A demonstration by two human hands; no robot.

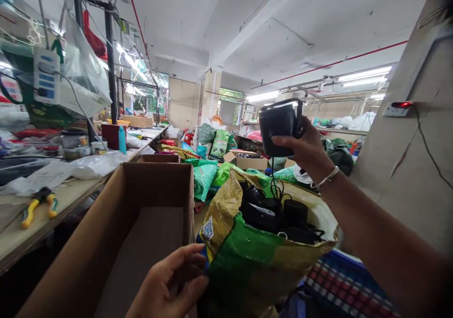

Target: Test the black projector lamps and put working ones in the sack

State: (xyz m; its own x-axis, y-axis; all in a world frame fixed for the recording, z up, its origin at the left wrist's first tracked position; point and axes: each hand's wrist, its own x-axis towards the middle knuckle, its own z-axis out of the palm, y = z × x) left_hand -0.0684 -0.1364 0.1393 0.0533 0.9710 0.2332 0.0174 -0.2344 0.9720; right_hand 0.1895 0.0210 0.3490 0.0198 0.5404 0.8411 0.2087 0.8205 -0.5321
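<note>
My right hand [307,143] grips a black boxy device [279,127] with rounded corners, held up above an open woven sack [247,256]. A dark cord [272,171] hangs from the device down into the sack. Inside the green and gold sack lie several black devices [262,214] and tangled cables. My left hand [173,280] is low in front, beside the sack's left edge, its fingers bent and thumb apart, with nothing seen in it; whether the fingertips touch the sack I cannot tell. An open cardboard box [152,252] stands left of the sack, its visible inside bare.
On the left, a workbench [85,186] bears yellow-handled pliers [39,206], plastic bags and jars. A power strip [46,75] hangs above it. Green sacks [203,179] and a carton [246,161] stand farther back. A wall with a socket [398,109] bounds the right.
</note>
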